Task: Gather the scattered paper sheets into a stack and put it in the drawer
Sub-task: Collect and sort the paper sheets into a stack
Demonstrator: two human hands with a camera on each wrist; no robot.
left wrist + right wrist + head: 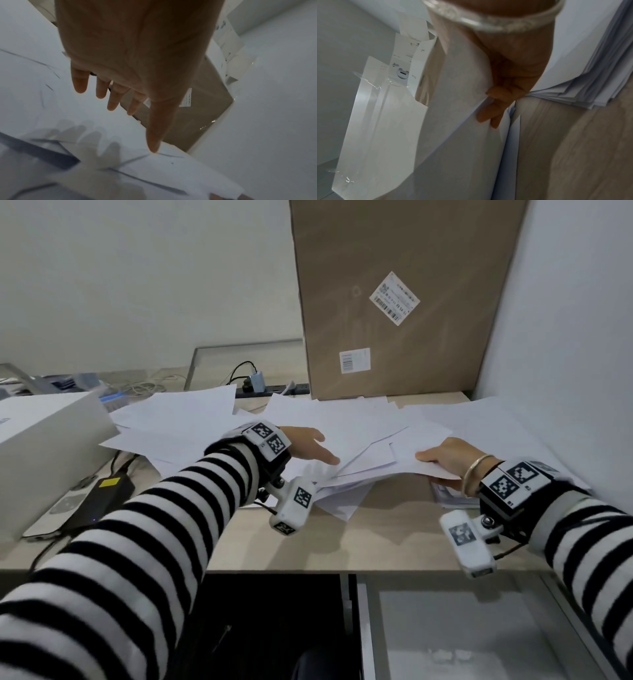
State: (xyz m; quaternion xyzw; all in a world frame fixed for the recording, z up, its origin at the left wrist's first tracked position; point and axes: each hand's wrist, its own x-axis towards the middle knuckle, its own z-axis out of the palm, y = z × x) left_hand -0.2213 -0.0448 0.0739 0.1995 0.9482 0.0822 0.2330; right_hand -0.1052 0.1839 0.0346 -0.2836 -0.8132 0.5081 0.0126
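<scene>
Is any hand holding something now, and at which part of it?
The right hand pinches a few paper sheets at their near right edge. The left hand holds nothing; its straight fingers hover over the loose paper.

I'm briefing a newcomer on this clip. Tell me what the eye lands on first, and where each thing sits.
First, the loose paper sheets fanned across the desk, with the left hand flat over them and the right hand gripping a sheet's edge. Behind them a tall cardboard box stands against the wall. A white box sits at the left.
</scene>
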